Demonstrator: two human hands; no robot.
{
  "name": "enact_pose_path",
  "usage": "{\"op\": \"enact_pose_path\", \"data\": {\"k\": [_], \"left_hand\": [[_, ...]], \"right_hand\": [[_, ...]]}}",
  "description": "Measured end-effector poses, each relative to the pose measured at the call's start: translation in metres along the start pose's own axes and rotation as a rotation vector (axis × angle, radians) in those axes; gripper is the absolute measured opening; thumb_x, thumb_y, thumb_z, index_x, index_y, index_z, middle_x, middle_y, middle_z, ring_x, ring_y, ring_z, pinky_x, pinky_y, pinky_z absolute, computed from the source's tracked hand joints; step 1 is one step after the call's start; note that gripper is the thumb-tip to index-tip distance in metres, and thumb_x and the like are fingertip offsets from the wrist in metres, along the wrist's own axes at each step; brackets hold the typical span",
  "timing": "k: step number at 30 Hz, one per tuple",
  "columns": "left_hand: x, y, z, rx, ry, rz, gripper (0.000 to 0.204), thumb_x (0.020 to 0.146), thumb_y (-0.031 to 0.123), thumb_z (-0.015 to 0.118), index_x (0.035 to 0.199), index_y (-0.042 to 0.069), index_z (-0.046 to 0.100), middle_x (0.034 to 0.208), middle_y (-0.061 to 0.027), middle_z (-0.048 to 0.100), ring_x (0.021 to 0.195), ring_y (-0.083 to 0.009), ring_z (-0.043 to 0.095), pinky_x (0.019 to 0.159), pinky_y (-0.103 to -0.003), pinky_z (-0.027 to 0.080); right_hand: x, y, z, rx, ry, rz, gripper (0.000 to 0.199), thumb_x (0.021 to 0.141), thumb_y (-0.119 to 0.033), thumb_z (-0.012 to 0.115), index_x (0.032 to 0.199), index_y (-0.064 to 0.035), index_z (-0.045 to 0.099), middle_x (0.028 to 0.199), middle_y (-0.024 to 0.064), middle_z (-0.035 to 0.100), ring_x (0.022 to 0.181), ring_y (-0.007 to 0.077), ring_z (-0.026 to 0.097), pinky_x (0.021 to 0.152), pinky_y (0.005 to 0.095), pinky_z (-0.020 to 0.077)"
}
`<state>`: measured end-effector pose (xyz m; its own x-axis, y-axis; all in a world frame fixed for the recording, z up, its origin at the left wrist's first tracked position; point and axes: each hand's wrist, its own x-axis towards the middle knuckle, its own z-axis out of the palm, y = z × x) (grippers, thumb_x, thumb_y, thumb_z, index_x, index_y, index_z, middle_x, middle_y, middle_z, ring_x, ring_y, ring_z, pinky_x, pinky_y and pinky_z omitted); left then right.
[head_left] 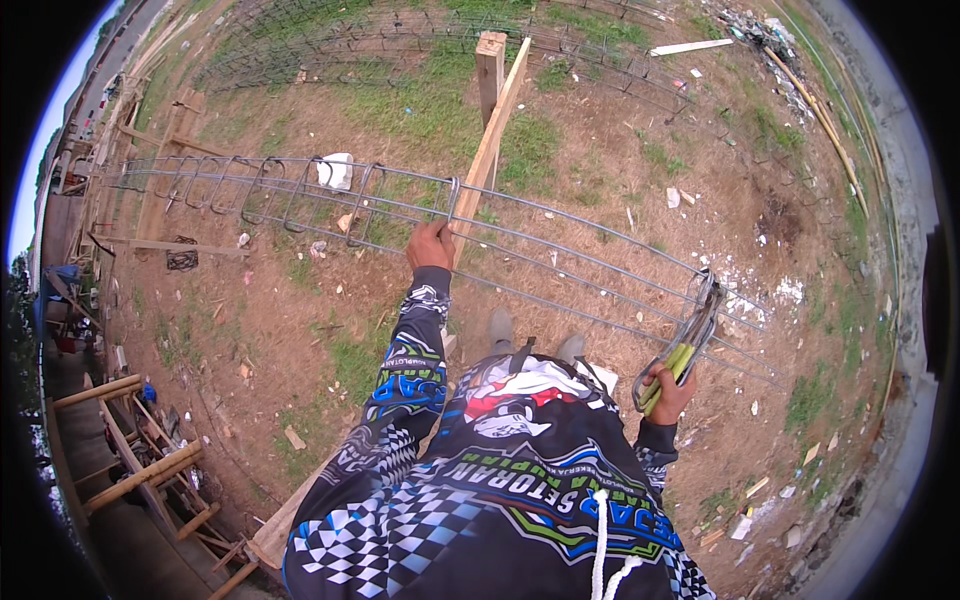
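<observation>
A long cage of thin steel bars [585, 249] runs across in front of me, with square stirrups [365, 205] spaced along its left part. My left hand [432, 246] is closed at the lower side of the cage, beside a wooden plank [497, 130] that the bars cross. One stirrup stands just above that hand. Towards the bars' right end, my right hand [668, 394] grips pliers with yellow-green handles [677, 362]. A bunch of stirrups [706, 300] hangs on the bars right by the pliers, whose jaws I cannot make out.
A wooden post [490, 70] stands behind the plank. More steel mesh cages [400, 45] lie on the grass at the back. A white lump [336, 171] rests beyond the bars. Bamboo poles [145, 475] and timber are at the lower left; a concrete edge [905, 250] curves along the right.
</observation>
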<state>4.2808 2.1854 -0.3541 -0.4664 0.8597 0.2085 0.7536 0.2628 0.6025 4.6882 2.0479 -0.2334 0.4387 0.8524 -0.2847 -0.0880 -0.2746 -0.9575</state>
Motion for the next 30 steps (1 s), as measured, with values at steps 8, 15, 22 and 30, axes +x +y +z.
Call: {"op": "enact_pose_path", "data": {"k": [8,15,22,30], "left_hand": [[0.007,-0.012,0.003,-0.135,-0.053,0.026,0.02,0.082,0.018,0.065,0.095,0.005,0.072,0.083,-0.0205,0.062,0.074,-0.0375,0.061,0.067,-0.046,0.047],[-0.016,-0.007,-0.029,-0.07,0.119,-0.059,0.072,0.081,0.048,0.068,0.137,0.009,0.048,0.141,-0.0256,0.041,0.13,-0.0412,0.039,0.105,-0.05,0.033],[-0.096,0.058,-0.01,0.468,-0.44,0.273,0.135,0.047,0.088,0.064,0.153,0.027,0.007,0.158,-0.0149,-0.009,0.145,-0.037,-0.009,0.102,-0.075,-0.004],[-0.098,0.07,0.013,0.497,-0.417,0.206,0.138,0.042,0.088,0.065,0.153,0.031,0.005,0.158,-0.0141,-0.011,0.144,-0.0399,-0.012,0.1,-0.076,-0.008]], "right_hand": [[0.008,0.003,-0.026,0.011,0.042,-0.016,0.021,0.074,-0.005,0.059,0.093,0.0013,0.052,0.065,0.0082,0.058,0.048,0.015,0.055,0.046,0.0253,0.0455],[0.015,0.0,-0.05,0.006,-0.022,-0.026,0.023,0.074,0.0,0.056,0.095,0.0023,0.051,0.07,0.0099,0.058,0.05,0.0155,0.055,0.047,0.0265,0.0465],[0.018,0.002,-0.071,0.01,-0.025,0.002,0.025,0.073,0.0,0.057,0.097,0.0022,0.05,0.07,0.0095,0.057,0.051,0.0154,0.055,0.049,0.0268,0.0463],[0.018,-0.001,-0.092,0.006,-0.081,-0.034,0.03,0.073,0.001,0.061,0.101,0.0017,0.05,0.072,0.0094,0.058,0.052,0.0152,0.056,0.049,0.0258,0.0466]]}}
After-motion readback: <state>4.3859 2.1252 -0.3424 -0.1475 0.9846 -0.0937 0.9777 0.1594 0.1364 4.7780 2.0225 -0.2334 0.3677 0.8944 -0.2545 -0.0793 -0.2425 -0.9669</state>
